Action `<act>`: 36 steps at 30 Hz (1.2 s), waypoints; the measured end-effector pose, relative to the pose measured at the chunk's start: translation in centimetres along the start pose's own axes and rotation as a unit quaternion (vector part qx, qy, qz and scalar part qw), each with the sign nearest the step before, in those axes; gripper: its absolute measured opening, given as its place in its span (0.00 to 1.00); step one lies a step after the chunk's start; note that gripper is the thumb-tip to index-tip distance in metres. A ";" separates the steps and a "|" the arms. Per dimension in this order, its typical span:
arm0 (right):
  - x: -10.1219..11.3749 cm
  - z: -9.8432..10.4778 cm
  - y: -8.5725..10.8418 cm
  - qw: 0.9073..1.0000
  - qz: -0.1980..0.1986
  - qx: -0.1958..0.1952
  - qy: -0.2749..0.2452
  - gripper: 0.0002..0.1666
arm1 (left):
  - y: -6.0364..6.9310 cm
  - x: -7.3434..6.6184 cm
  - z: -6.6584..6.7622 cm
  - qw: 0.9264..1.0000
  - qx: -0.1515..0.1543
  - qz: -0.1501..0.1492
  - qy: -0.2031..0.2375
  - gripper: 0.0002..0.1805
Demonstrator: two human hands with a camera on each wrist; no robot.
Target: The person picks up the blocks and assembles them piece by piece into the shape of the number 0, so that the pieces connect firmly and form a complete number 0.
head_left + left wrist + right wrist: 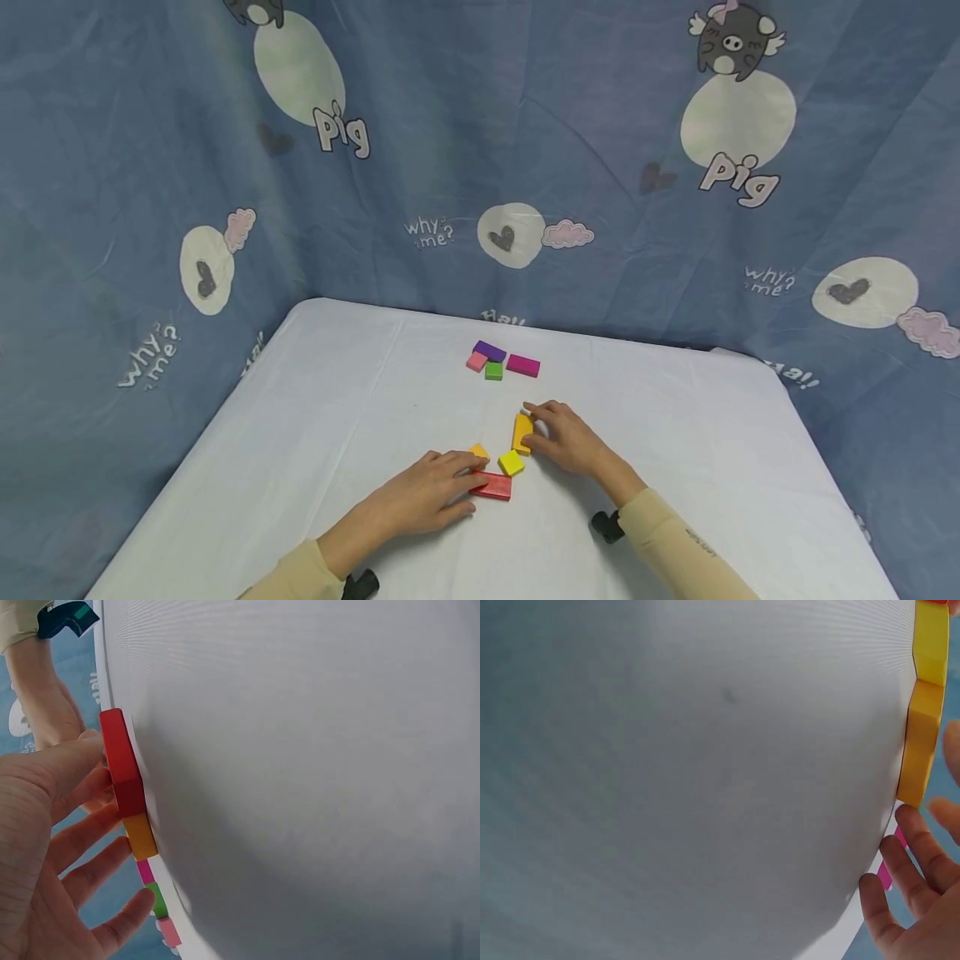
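In the head view my left hand (431, 492) reaches over the left end of a red rectangular block (493, 487), fingers fairly straight and spread. The left wrist view shows its thumb beside the red block (122, 761), not curled round it. Partly behind those fingers is a small orange block (478, 451). A yellow block (512, 463) lies between the red block and a long yellow-orange block (522, 434). My right hand (567, 437) is at that long block, loosely spread, with a fingertip by its far end and the thumb near its side; firm contact is unclear.
Farther back on the white table (645, 400) lie a purple block (490, 351), a pink block (476, 362), a green block (493, 372) and a magenta block (523, 366). A blue patterned curtain (420, 167) hangs behind the table.
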State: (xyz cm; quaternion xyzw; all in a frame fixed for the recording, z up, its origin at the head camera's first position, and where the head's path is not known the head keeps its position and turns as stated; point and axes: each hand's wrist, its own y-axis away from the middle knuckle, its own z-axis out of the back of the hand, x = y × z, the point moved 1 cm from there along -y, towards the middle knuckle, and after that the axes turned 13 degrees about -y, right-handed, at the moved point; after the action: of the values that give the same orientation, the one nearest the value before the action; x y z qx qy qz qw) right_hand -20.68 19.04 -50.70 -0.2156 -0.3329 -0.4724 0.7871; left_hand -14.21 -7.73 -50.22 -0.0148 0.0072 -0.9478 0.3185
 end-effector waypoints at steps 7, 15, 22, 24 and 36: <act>0.2 0.9 1.3 1.000 -0.002 -0.027 0.012 0.33 | -0.4 0.1 0.5 1.000 0.010 -0.007 -0.017 0.24; 0.3 0.5 3.7 0.999 0.007 -0.029 0.031 0.32 | -0.5 0.1 0.4 1.000 0.006 -0.003 -0.026 0.24; 0.9 0.3 4.6 0.999 0.018 -0.034 0.033 0.31 | -0.4 0.1 0.3 1.000 0.009 -0.001 -0.022 0.24; 1.1 0.1 4.6 0.999 0.025 -0.030 0.035 0.31 | -0.4 0.1 0.2 1.000 0.008 -0.001 -0.022 0.24; 2.8 -2.1 6.0 0.984 0.106 0.021 0.143 0.32 | -0.4 3.8 1.8 0.995 -0.037 0.086 0.031 0.22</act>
State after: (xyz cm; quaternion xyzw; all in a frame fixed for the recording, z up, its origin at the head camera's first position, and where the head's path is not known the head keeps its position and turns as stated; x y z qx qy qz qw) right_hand -13.72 18.76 -50.23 -0.1639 -0.2021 -0.4051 0.8765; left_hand -17.40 -9.71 -48.37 0.0040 0.0534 -0.9160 0.3976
